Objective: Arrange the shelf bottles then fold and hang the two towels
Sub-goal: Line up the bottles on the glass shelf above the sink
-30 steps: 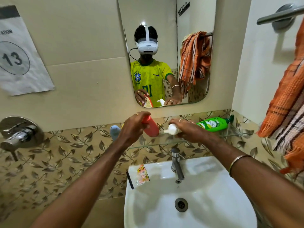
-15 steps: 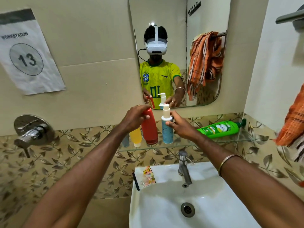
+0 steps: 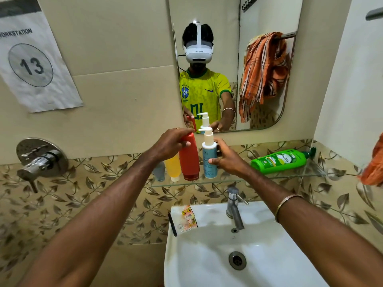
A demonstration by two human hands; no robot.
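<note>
On the glass shelf (image 3: 290,176) above the sink, a red bottle (image 3: 189,160) stands cap down and my left hand (image 3: 171,142) grips its top. Right beside it a pale blue pump bottle (image 3: 209,160) stands upright, held by my right hand (image 3: 227,159) around its body. A yellow bottle (image 3: 173,167) and a small grey one (image 3: 159,171) stand to the left, partly behind my left wrist. A green bottle (image 3: 279,161) lies on its side at the shelf's right. An orange checked towel (image 3: 373,166) hangs at the right edge; the mirror (image 3: 259,17) reflects it bunched on its bar.
A white sink (image 3: 238,245) with a steel tap (image 3: 234,206) sits below the shelf. A small sachet (image 3: 187,219) and a dark stick lie on the sink's left rim. A wall mixer (image 3: 39,160) is at the left, and a towel bar (image 3: 374,13) shows top right.
The red bottle and the pump bottle went from tilted in my hands to standing upright side by side on the shelf. The view has shifted so the towel moved to the right edge.
</note>
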